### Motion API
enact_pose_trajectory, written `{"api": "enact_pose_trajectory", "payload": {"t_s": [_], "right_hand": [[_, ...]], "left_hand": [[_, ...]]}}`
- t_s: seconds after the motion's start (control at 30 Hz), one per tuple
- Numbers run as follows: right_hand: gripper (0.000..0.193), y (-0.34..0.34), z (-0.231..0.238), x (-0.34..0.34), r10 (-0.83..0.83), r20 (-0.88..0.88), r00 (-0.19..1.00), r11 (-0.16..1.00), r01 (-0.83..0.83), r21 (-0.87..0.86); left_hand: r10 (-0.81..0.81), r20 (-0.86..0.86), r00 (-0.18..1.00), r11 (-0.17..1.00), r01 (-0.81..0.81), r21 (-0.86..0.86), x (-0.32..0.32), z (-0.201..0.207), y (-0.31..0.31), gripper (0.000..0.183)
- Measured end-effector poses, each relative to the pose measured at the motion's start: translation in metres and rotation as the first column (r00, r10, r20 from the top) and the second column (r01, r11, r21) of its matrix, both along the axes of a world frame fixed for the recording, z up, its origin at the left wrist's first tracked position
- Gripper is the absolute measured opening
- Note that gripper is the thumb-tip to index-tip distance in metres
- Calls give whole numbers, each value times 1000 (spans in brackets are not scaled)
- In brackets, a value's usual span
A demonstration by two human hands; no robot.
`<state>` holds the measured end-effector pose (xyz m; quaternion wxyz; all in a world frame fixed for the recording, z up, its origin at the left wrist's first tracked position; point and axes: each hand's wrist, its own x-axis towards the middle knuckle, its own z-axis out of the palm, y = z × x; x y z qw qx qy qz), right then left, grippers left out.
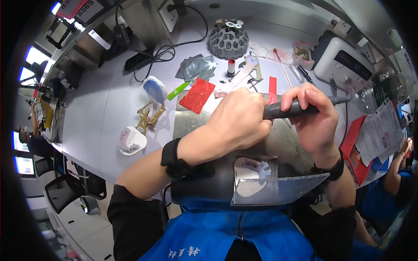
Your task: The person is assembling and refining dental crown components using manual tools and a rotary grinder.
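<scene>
A dark grey rotary handpiece (281, 110) lies level between my two hands, above the metal plate of the bench. My left hand (237, 115) is closed round its left end, the back of the hand hiding that tip. With bent fingers, my right hand (315, 111) grips it farther along, and its tapered end and cord run off to the right. Below my hands a white dental cast (248, 185) rests at the bench's near edge, over a mesh, partly behind a clear shield (287, 189). Left of my left hand lies a red wax sheet (197, 95).
A brass articulator (149, 117) and another dental cast (132, 140) stand at left, near a green-handled tool (177, 91). Behind are a grey bur stand (228, 41) and a caliper (246, 71). A white control box (344, 61) and red tray (352, 152) sit at right.
</scene>
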<state>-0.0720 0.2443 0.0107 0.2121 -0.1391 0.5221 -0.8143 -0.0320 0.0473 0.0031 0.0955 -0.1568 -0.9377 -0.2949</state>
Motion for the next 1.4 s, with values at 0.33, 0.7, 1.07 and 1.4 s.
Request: {"api": "enact_pose_trajectory", "payload": {"t_s": [0.33, 0.7, 1.07, 1.4], "right_hand": [[45, 7, 3, 3, 214, -144, 966, 977, -215, 5], [40, 78, -9, 5, 69, -171, 983, 648, 86, 757], [38, 67, -3, 11, 315, -558, 768, 190, 525, 830], [12, 1, -27, 9, 715, -507, 481, 582, -9, 813]], "left_hand": [[-702, 640, 312, 602, -220, 768, 2, 22, -5, 27], [-141, 264, 954, 981, 99, 167, 28, -18, -61, 24], [-186, 224, 957, 961, 130, 246, 41, -36, -55, 17], [-163, 298, 941, 933, 49, 357, 40, -28, -59, 15]]}}
